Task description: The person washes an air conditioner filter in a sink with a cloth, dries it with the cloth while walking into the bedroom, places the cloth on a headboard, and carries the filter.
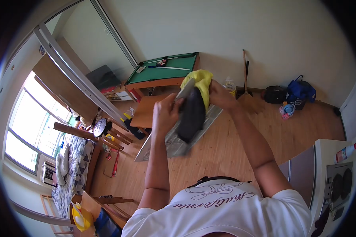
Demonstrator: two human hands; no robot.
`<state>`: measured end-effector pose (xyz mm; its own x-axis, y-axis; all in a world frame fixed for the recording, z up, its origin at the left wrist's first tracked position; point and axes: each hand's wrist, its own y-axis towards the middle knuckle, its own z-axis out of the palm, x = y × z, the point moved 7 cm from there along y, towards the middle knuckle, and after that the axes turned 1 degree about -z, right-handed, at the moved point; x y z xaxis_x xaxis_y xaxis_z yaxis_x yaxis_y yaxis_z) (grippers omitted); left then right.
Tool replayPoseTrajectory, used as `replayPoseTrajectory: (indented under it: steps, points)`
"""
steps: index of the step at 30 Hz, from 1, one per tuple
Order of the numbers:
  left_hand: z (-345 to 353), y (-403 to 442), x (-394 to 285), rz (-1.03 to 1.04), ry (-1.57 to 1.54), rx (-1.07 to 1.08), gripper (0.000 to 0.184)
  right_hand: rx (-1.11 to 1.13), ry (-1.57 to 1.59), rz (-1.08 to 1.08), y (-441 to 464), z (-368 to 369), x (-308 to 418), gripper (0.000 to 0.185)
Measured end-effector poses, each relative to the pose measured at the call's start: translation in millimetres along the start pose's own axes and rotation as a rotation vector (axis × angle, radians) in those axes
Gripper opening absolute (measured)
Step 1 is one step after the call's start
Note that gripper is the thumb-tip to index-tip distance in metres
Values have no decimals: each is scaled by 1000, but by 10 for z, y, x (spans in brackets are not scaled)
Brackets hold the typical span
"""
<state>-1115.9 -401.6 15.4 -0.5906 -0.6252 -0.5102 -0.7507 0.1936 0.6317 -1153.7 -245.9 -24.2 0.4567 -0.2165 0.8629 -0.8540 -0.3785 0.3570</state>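
Note:
Up in front of me, my left hand [167,113] is closed on the grey edge of a dark, shoe-shaped item [193,116]. Its lower end hangs down and is smeared by motion, so its exact kind is unclear. My right hand [220,96] grips a bright yellow cloth [203,81], which lies against the item's upper end. Part of the right hand's fingers is hidden behind the cloth. Beneath both hands, spread newspaper [168,145] lies on the wooden floor.
A small pool table [168,73] stands by the wall, with a wooden bench or low table [148,108] before it. A broom [249,100] and bags [298,93] are at the back right. A stove [338,189] is to the right, a bed [77,166] to the left.

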Motion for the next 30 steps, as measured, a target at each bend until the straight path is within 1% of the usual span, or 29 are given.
replayPoseTrajectory:
  steps: [2,3,4,6,7,8,10,11,12,14,15,17,19,20,21,23,24,26,28,29,30]
  points:
    - [190,40,59,120,-112,53,5,-250,371,-296,14,-46,254,25]
    - [197,-4,78,96,-172,8,6,-254,227,-337,131,-57,268,21]
    - [180,-9,83,100,-168,3,6,-252,228,-344,162,-91,278,21]
    - [-8,-27,33,38,-135,-135,7,-231,84,-313,164,-95,397,17]
    - [-88,-39,-79,27,-188,-149,10,-199,77,-280,243,-128,260,19]
    - [-140,-45,-94,22,-188,-148,10,-196,79,-276,192,-157,280,19]
    - [-225,-33,29,-125,-215,-122,15,-209,116,-345,98,-251,384,20]
    - [-237,-37,6,-61,-250,-168,15,-217,219,-355,86,-257,357,21]
    - [-238,-52,-4,-64,-246,-176,15,-208,221,-358,76,-279,307,21]
    - [-299,-73,10,-82,-332,-207,14,-180,226,-309,67,-313,183,19]
    - [-292,-72,41,-84,-323,-214,14,-214,149,-264,25,-366,137,18]
    - [-307,-80,66,-5,-351,-281,13,-182,62,-320,126,-491,-245,20]
    - [-409,-127,-26,-73,-229,-319,13,-443,-84,-139,-68,-615,-271,24]
    - [-437,-127,-19,-54,-192,-276,14,-407,-110,-90,-81,-577,-247,28]
    - [-461,-147,11,-44,-154,-233,14,-316,116,-150,-65,-491,-248,27]
    - [-420,-192,-30,-11,-122,-103,17,-329,193,-253,-53,-462,-385,24]
    - [-369,-169,-27,8,-115,-99,16,-277,209,-268,-22,-324,-203,24]
    - [-326,-180,-8,14,-98,-113,16,-300,188,-164,-54,-215,82,21]
    - [-297,-205,-128,73,-93,-108,15,-234,168,-206,16,-121,205,21]
    - [-319,-225,-139,62,-79,-121,15,-200,141,-241,35,-64,265,21]
    - [-306,-247,-128,25,-77,-79,12,-184,151,-248,31,-15,307,21]
